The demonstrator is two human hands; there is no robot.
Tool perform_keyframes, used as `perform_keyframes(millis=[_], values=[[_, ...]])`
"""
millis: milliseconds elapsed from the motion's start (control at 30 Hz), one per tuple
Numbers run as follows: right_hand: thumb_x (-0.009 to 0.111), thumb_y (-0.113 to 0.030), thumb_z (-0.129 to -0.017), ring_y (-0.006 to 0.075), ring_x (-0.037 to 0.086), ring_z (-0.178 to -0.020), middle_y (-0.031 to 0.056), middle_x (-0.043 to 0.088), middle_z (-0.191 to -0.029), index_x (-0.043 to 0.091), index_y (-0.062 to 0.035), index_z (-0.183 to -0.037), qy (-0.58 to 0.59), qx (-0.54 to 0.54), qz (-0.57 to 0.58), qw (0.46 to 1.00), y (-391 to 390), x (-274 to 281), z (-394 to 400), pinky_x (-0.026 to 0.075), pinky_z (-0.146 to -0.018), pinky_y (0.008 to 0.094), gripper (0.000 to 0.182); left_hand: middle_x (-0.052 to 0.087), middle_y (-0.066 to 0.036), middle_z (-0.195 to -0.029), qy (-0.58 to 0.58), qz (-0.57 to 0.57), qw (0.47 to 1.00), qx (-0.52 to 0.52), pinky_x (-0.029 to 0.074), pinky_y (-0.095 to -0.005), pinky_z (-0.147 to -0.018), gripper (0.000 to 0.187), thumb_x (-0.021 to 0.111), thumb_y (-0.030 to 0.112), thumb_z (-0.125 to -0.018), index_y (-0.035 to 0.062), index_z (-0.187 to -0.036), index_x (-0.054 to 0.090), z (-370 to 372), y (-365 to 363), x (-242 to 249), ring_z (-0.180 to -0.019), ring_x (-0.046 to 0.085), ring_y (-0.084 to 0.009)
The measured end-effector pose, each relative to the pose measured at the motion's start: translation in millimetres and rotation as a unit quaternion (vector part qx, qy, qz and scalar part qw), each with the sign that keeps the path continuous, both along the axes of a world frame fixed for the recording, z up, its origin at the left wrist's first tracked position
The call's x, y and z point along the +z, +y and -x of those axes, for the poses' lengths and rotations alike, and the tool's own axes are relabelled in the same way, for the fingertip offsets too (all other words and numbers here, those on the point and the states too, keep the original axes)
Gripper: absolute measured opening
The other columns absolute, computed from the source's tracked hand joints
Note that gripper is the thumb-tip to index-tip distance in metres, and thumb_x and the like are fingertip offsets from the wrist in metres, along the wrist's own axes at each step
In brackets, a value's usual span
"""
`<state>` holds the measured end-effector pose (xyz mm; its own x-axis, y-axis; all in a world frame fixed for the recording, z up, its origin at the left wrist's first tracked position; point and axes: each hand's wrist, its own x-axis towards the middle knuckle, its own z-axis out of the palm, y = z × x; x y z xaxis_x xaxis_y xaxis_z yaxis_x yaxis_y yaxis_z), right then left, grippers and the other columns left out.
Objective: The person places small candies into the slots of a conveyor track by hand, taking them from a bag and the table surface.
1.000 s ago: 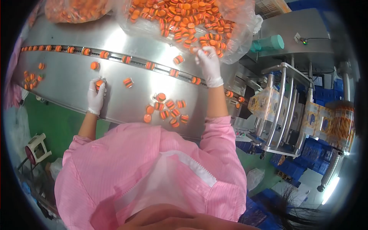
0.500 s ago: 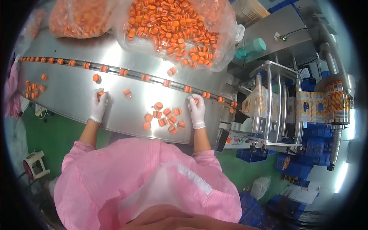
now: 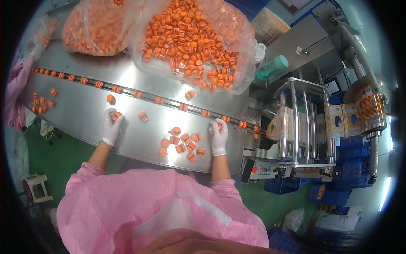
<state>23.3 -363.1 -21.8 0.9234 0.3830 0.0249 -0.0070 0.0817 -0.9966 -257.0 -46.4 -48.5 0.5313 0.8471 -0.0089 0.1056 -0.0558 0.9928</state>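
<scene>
My left hand, in a white glove, is closed around a small orange striped round piece, like a layered candy, just above the steel table. Beyond its fingertips another orange striped piece sits on the table. My right hand, gloved too, has its fingers curled near the right end of the narrow conveyor track; an orange striped piece shows partly between them. Several loose pieces lie between my hands, nearer the right one. Spaced single pieces line the track.
Large clear bags of the same pieces stand behind the track. To the right is a wrapping machine with a printed film roll. A teal cup-like container lies nearby. At far left is another person's pink sleeve.
My view has tilted, so the whole scene sits lower in the picture. Both hands keep nearly the same place over the table and stay closed. More of the other person's arm shows at far left.
</scene>
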Motion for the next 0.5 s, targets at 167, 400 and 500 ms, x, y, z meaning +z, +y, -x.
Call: perform_keyframes(millis=[167, 400, 500], values=[[0.056, -0.008, -0.091, 0.0071, 0.054, -0.068, 0.0049, 0.062, -0.09, 0.052, -0.003, -0.109, 0.005, -0.003, 0.0, 1.0, 0.6, 1.3, 1.0, 0.044, -0.061, 0.0204, 0.019, 0.051, -0.003, -0.09, 0.014, 0.04, 0.999, -0.023, 0.048, -0.0253, -0.071, 0.028, 0.059, 0.009, -0.087, 0.0058, -0.107, 0.04, 1.7, 1.5, -0.7, -0.077, 0.052, -0.0103], [0.055, -0.007, -0.092, 0.0078, 0.053, -0.069, 0.0064, 0.061, -0.091, 0.051, -0.0024, -0.111, -0.037, 0.001, 0.008, 0.999, -1.2, -9.2, -3.5, 0.044, -0.063, 0.0209, 0.02, 0.058, -0.004, -0.09, 0.057, 0.04, 0.998, 0.004, 0.048, -0.0253, -0.069, 0.022, 0.059, 0.013, -0.089, 0.0047, -0.108, 0.053, 1.8, -8.2, 32.2, -0.078, 0.057, -0.0108], [0.054, -0.007, -0.092, 0.008, 0.054, -0.07, 0.0063, 0.061, -0.092, 0.051, -0.0021, -0.111, -0.027, 0.003, -0.006, 1.0, -1.6, -10.3, -4.6, 0.044, -0.063, 0.021, 0.02, 0.056, -0.007, -0.099, 0.067, -0.071, 0.995, -0.013, 0.048, -0.0274, -0.08, 0.022, 0.061, 0.008, -0.087, 0.0036, -0.108, 0.06, -1.5, -10.5, 34.4, -0.09, 0.058, -0.0151]])
